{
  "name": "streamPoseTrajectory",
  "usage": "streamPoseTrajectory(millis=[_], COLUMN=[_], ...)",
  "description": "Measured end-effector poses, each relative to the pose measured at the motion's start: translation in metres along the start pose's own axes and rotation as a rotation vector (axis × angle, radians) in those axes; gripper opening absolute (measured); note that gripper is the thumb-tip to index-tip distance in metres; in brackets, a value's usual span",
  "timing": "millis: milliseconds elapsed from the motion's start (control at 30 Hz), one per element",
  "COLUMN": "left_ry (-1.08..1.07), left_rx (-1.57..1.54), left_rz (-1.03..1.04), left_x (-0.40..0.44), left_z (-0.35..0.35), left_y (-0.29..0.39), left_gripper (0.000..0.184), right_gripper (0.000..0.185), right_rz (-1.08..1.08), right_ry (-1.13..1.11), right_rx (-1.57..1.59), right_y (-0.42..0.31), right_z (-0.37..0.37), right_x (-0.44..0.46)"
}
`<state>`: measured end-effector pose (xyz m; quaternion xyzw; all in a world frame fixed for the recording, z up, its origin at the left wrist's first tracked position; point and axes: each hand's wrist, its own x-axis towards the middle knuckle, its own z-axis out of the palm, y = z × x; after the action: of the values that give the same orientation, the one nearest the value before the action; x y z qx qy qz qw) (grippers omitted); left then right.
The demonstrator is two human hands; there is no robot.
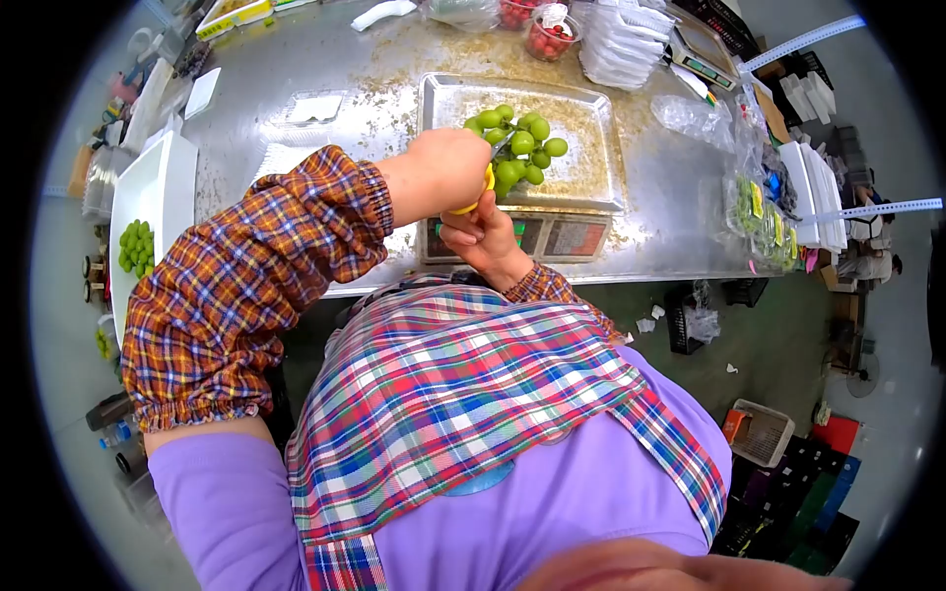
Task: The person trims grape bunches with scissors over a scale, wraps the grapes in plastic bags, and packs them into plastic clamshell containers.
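Observation:
My left hand (pixel 448 169) is closed around scissors with yellow handles (pixel 489 177). Their metal blade (pixel 502 145) points up into a bunch of green grapes (pixel 522 148). The grapes appear over a shallow metal tray (pixel 601 187); whether they rest on it cannot be told. Just below the scissors is my right hand (pixel 488 244), thumb up and fingers curled, close to the lower left end of the bunch. What its fingers hold is hidden. Under the tray's near edge sits a scale-like device (pixel 576 238) with dark panels.
A white bin (pixel 158 192) at left contains more green grapes (pixel 136 248). Along the far side stand a tub of red fruit (pixel 550 39) and stacked clear containers (pixel 626 44). Plastic bags (pixel 690 120) and packed grapes (pixel 764 222) lie at right. Crates (pixel 759 433) stand on the floor.

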<state>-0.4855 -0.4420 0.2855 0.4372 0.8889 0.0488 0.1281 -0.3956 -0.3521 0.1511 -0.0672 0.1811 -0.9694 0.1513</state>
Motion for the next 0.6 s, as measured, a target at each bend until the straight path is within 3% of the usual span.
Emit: streamPoseTrajectory(millis=[400,600], left_ry=[0.148,0.041], left_rx=[-0.153,-0.323], left_rz=[-0.126,-0.173], left_x=[-0.025,-0.053], left_z=[0.024,0.037], left_y=[-0.005,-0.012], left_gripper=[0.026,0.021], right_gripper=[0.043,0.035], right_rz=[0.083,0.225], right_ry=[0.034,0.071], right_rx=[-0.26,-0.401], right_y=[-0.002,0.003], right_z=[0.029,0.038], right_x=[-0.009,-0.018])
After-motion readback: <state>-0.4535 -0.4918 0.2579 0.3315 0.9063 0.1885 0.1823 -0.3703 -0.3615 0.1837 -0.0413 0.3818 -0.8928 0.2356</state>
